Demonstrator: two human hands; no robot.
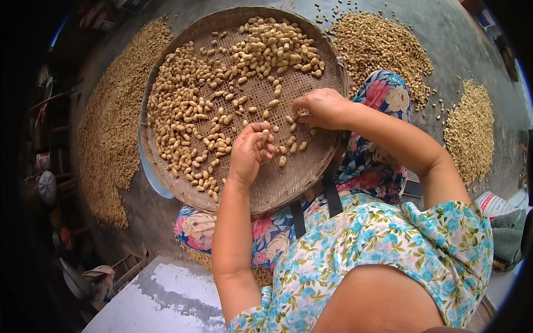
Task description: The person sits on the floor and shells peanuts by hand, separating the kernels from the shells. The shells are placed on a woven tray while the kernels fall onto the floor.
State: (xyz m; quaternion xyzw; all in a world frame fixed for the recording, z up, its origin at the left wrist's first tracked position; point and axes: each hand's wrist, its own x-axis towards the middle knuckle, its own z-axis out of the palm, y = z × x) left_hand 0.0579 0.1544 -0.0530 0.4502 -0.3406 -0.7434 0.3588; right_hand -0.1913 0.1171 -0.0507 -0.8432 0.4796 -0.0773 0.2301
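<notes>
A large round woven bamboo tray (pixel 287 187) lies across the lap, holding many unshelled peanuts (pixel 179 104). The thicker heap of peanuts (pixel 275 45) is at the tray's far side. My left hand (pixel 252 152) is raised over the near middle of the tray, a peanut (pixel 265 134) pinched between thumb and fingertips. My right hand (pixel 322 109) is low over the tray's right part, fingers curled down beside a few scattered peanuts (pixel 290 119); whether it grips one cannot be told, as the fingers hide what is beneath them.
A long heap of peanuts (pixel 112 125) lies on the floor at left. Two more heaps, one at the upper right (pixel 381 50) and one at the far right (pixel 470 133), lie on the concrete. A dark phone-like object (pixel 412 188) is beside the right thigh. Cluttered shelving stands at far left.
</notes>
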